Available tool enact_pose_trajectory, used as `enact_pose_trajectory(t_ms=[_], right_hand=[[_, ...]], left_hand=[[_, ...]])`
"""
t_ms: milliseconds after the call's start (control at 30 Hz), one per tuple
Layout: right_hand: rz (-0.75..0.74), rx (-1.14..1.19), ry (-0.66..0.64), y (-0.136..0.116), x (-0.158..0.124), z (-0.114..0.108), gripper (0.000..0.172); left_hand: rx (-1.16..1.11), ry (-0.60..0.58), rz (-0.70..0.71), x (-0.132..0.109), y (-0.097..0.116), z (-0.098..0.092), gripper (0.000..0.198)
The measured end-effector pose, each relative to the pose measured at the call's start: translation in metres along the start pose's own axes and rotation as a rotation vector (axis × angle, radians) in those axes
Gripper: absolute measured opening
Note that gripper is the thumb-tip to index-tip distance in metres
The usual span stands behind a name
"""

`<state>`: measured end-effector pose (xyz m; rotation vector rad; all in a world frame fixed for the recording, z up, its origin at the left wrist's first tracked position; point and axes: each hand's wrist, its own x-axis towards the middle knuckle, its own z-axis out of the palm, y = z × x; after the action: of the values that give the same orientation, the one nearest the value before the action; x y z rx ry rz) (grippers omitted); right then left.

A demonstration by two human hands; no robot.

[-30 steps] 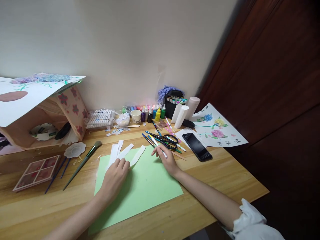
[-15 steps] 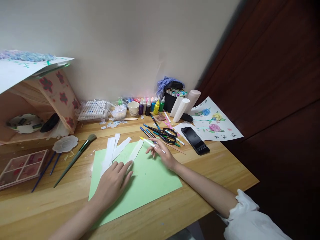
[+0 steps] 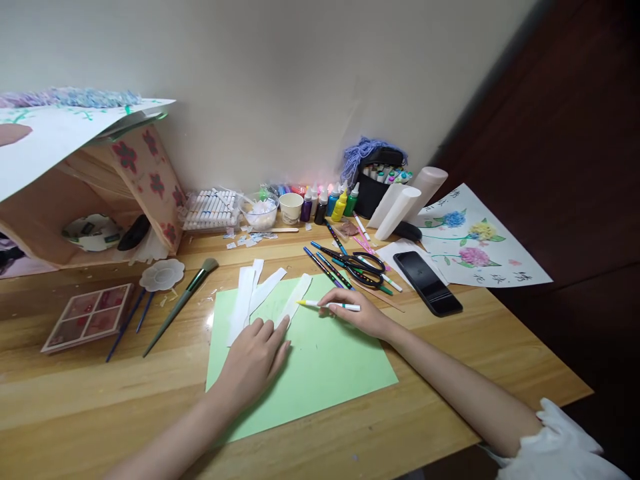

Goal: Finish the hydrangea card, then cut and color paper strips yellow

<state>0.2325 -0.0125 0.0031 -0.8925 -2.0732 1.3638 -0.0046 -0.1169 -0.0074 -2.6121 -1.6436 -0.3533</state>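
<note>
Marker (image 3: 311,304): white, yellow tip
Strips (image 3: 296,298): white
Sheet (image 3: 325,373): plain light green
Scissors (image 3: 349,264): black
Box (image 3: 143,175): peach, red-and-grey flowers
Phone (image 3: 425,283): black

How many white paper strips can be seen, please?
4: the rightmost strip, touched by the left hand; further left, a wide strip, a narrow strip beside it and a slanted strip. The hand may hide others.

Backed by a plain grey wall (image 3: 280,87), flanked at right by a dark reddish-brown panel (image 3: 570,153), and set along a pale, grained wooden surface (image 3: 75,420). Lit softly, falling to near-black beyond the surface's right edge.
</note>
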Motion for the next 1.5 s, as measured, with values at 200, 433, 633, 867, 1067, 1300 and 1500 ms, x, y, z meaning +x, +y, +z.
enact_pose_trajectory(t_ms=[200, 433, 633, 867, 1067, 1300, 1500], right_hand=[[-0.023, -0.029, 0.054, 0.002, 0.000, -0.001, 0.021], [0.024, -0.045, 0.121, 0.004, 0.000, 0.000, 0.020], [0.042, 0.048, 0.172, 0.010, 0.002, 0.000, 0.020], [0.058, 0.228, 0.185, 0.015, 0.003, -0.003, 0.021], [0.091, 0.321, 0.280, 0.018, 0.006, -0.002, 0.031], [0.046, -0.054, 0.175, 0.005, 0.003, 0.003, 0.024], [0.020, -0.121, 0.201, 0.009, 0.003, 0.001, 0.023]], left_hand=[[-0.015, -0.036, -0.014, 0.000, 0.000, -0.001, 0.040], [-0.007, -0.027, -0.001, -0.001, 0.001, -0.002, 0.040], [-0.009, -0.036, -0.011, 0.000, 0.001, -0.002, 0.040], [-0.019, -0.051, -0.023, 0.000, 0.002, -0.003, 0.040], [-0.034, -0.064, -0.027, -0.001, 0.002, -0.004, 0.040], [-0.044, -0.053, -0.028, 0.000, 0.002, -0.005, 0.039], [-0.040, -0.042, -0.025, 0.001, 0.002, -0.005, 0.038]])
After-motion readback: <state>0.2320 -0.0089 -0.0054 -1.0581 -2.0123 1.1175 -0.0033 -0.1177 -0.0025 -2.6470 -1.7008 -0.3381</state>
